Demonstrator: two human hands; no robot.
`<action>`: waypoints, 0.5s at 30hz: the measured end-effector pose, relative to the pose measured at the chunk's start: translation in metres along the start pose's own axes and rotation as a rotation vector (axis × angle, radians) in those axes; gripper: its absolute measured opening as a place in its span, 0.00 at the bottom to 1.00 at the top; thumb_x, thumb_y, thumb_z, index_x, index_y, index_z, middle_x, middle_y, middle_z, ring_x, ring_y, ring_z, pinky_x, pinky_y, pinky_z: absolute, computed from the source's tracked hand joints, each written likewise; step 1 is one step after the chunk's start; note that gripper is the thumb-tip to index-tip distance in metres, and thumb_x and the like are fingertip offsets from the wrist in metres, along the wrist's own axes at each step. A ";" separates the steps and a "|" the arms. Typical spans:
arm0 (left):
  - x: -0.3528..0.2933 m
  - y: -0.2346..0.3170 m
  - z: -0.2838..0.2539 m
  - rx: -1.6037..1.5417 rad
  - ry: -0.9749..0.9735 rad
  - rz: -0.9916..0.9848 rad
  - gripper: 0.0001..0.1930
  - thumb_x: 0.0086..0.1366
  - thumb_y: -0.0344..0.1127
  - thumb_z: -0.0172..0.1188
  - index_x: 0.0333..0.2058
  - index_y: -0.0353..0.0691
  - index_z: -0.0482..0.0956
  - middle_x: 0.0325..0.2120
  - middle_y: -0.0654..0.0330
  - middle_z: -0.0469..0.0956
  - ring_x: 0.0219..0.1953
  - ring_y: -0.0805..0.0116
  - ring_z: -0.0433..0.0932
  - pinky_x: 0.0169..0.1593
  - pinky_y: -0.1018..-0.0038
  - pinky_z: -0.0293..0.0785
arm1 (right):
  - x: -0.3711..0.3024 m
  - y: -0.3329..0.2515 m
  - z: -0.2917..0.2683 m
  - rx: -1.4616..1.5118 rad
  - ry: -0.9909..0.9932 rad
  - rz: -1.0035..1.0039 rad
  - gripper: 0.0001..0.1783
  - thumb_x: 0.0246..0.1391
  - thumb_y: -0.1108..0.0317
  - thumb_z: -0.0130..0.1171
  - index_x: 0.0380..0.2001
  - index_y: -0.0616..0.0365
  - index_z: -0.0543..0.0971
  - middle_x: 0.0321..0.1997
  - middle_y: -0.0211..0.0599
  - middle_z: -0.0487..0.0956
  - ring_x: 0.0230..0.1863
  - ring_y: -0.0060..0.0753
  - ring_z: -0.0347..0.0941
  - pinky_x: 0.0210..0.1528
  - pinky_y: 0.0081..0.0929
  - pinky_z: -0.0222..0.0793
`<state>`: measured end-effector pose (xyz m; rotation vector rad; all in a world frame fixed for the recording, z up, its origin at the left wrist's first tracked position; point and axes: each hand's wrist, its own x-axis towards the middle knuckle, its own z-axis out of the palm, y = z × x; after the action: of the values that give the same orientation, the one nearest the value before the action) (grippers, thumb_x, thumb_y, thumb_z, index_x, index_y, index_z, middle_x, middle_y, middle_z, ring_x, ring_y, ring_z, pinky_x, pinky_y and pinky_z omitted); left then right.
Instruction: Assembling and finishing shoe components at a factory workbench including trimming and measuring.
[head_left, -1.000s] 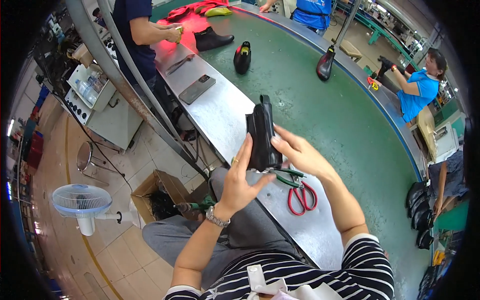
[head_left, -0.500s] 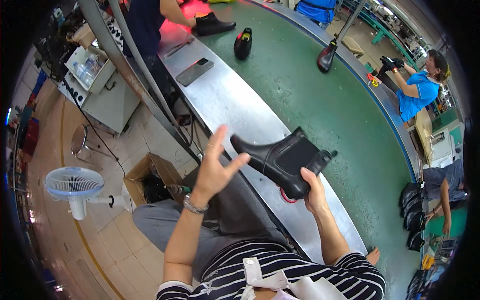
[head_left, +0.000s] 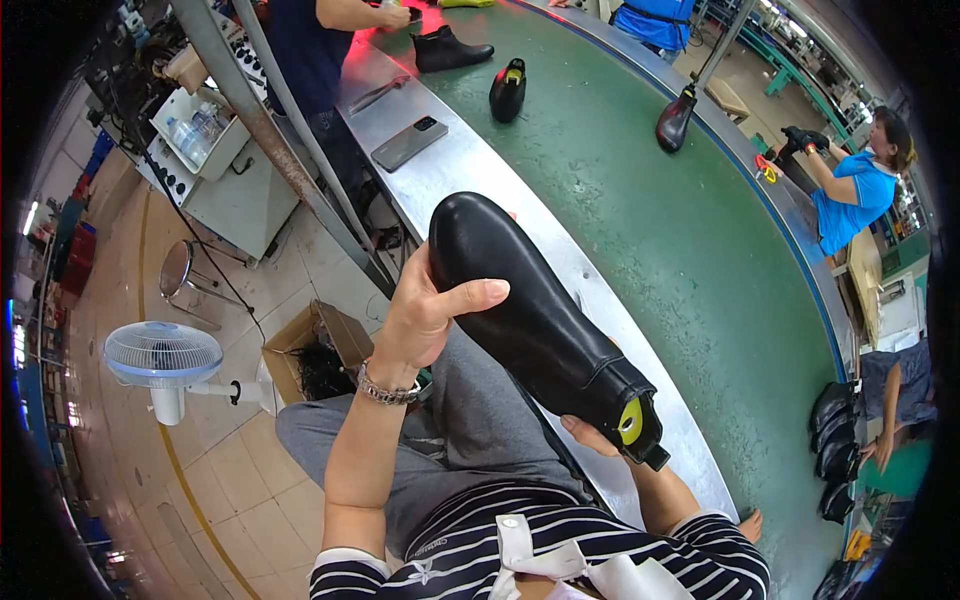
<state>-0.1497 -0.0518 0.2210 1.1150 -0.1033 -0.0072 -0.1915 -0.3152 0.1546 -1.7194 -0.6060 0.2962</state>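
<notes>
A black leather ankle boot is held up over the steel table edge, its toe pointing away to the upper left. A yellow-green piece shows inside its top opening near me. My left hand is closed round the front part, its thumb lying across the upper and most other fingers hidden beneath. My right hand grips the boot from underneath near the ankle, mostly hidden by it.
A phone lies on the steel strip. Other boots stand on the green conveyor belt. A metal post rises at left, near a fan and a cardboard box. Co-workers are along the line.
The boot has turned from lying sideways to showing its upper, and it is closer to me. My left hand, open and apart before, has taken hold of the toe part.
</notes>
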 end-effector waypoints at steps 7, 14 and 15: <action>-0.001 0.005 0.016 0.045 0.168 0.095 0.26 0.49 0.26 0.68 0.50 0.32 0.74 0.48 0.56 0.77 0.45 0.71 0.76 0.52 0.75 0.71 | 0.008 0.005 0.007 -0.059 0.047 -0.129 0.52 0.38 0.66 0.72 0.66 0.65 0.57 0.64 0.48 0.67 0.65 0.44 0.64 0.67 0.36 0.57; -0.029 0.000 0.039 0.895 0.129 0.809 0.25 0.57 0.34 0.67 0.53 0.35 0.74 0.51 0.50 0.76 0.55 0.57 0.74 0.58 0.67 0.70 | 0.006 0.028 0.064 1.145 -0.239 0.421 0.39 0.56 0.44 0.59 0.64 0.55 0.64 0.64 0.44 0.69 0.62 0.41 0.66 0.66 0.41 0.59; -0.035 0.001 0.045 1.095 0.026 0.868 0.22 0.59 0.36 0.65 0.52 0.38 0.75 0.51 0.53 0.76 0.56 0.55 0.73 0.59 0.65 0.70 | 0.013 0.016 0.066 1.334 -0.161 0.491 0.45 0.52 0.41 0.62 0.65 0.55 0.62 0.65 0.45 0.67 0.64 0.42 0.65 0.65 0.42 0.61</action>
<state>-0.1881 -0.0895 0.2391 2.0707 -0.6124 0.9350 -0.2100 -0.2556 0.1252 -0.5062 0.0070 0.9382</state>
